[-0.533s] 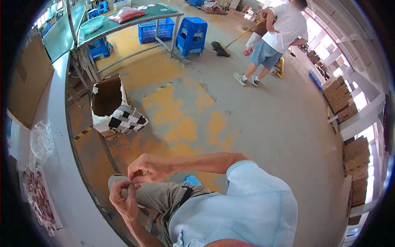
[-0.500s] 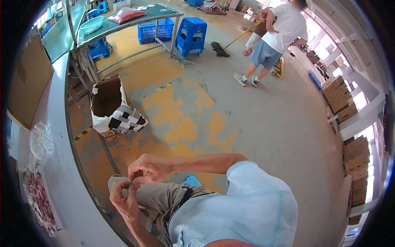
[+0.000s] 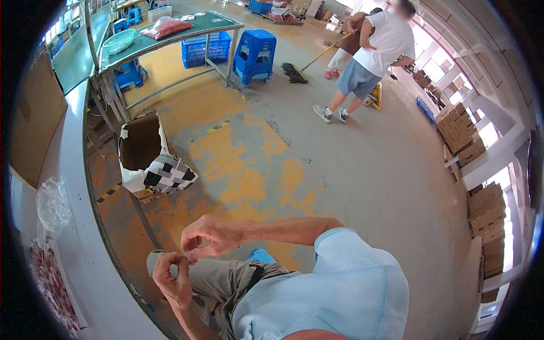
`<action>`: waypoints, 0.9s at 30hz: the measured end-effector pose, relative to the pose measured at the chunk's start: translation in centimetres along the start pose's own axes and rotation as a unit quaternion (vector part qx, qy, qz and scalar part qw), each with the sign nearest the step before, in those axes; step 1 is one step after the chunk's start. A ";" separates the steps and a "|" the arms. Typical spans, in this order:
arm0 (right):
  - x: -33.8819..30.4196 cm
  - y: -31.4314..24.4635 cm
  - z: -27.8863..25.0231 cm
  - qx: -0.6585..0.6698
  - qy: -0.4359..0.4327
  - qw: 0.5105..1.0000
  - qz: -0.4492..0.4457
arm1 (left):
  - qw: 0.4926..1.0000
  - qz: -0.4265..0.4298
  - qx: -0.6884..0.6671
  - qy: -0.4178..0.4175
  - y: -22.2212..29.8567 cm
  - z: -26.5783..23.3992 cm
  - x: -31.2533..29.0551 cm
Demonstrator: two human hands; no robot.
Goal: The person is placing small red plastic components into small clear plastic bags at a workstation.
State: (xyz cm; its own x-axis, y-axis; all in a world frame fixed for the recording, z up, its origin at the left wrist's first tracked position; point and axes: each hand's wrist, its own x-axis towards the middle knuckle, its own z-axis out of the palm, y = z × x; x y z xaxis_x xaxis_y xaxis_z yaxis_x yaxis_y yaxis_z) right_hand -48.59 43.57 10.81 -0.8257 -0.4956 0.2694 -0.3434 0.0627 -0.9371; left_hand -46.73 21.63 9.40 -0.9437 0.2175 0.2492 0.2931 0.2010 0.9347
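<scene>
Both hands meet above my bent knee in grey-brown trousers [image 3: 218, 277], left of my light blue shirt. My left hand [image 3: 171, 277] is closed in a pinch, thumb against fingertips. Close against it, my right hand [image 3: 212, 235] is closed too, its thumb and forefinger pinched near the left fingertips. A tiny pale glint shows between the fingertips, too small to name. To the left, on the white table [image 3: 107, 272], lie a clear plastic bag [image 3: 54, 207] and a clear pack of small red and white pieces [image 3: 51, 280].
An open cardboard box [image 3: 133, 178] with a black-and-white checked flap stands beyond my knee. Further off are a green-topped table [image 3: 209, 21], blue stools [image 3: 255, 56] and a blue crate [image 3: 195, 52]. Two people stand there, one [image 3: 385, 39] in white, near a broom [image 3: 294, 73].
My right hand has shifted slightly right and down, and its fingertips sit a little further from the left hand's. The whole view has moved slightly; the background shifts left.
</scene>
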 end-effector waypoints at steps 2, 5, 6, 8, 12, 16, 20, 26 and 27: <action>0.0 0.6 -0.1 -0.016 -0.002 1.000 -0.017 | 1.000 0.007 0.009 -0.001 1.0 0.5 0.4; 0.2 0.7 -0.4 -0.049 0.004 0.997 -0.057 | 1.000 0.008 0.012 -0.015 1.1 0.6 0.4; 0.3 0.6 -0.6 -0.066 0.014 0.994 -0.080 | 1.000 0.003 0.005 -0.029 0.9 0.5 0.4; 0.1 0.4 -0.6 -0.047 0.026 0.997 -0.052 | 0.999 -0.009 -0.026 -0.017 0.4 0.0 0.1; -0.2 0.7 -0.4 -0.049 0.047 0.996 -0.065 | 1.000 -0.015 -0.024 0.006 0.4 -0.3 0.1; -0.4 0.1 -0.6 -0.059 0.034 0.998 -0.013 | 0.998 0.039 0.039 0.017 1.2 0.1 0.5; -0.6 0.2 -0.6 -0.084 0.032 0.995 -0.043 | 0.998 0.040 0.041 0.016 1.5 0.4 0.5; -0.9 -0.1 -0.9 -0.085 0.047 0.994 -0.051 | 0.999 0.032 0.002 0.014 1.8 0.9 0.5; -0.9 -0.2 -1.0 -0.084 0.041 0.995 -0.045 | 0.999 0.042 -0.003 0.003 2.0 0.9 0.6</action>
State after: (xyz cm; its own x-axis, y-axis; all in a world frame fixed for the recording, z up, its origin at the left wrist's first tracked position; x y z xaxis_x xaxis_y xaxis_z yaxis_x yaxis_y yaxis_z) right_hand -48.25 44.90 11.02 -0.8190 -0.4348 0.3744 -0.4822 0.1679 -0.8598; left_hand -46.54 22.99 11.17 -0.9169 0.2278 0.3278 0.3699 0.1764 0.9122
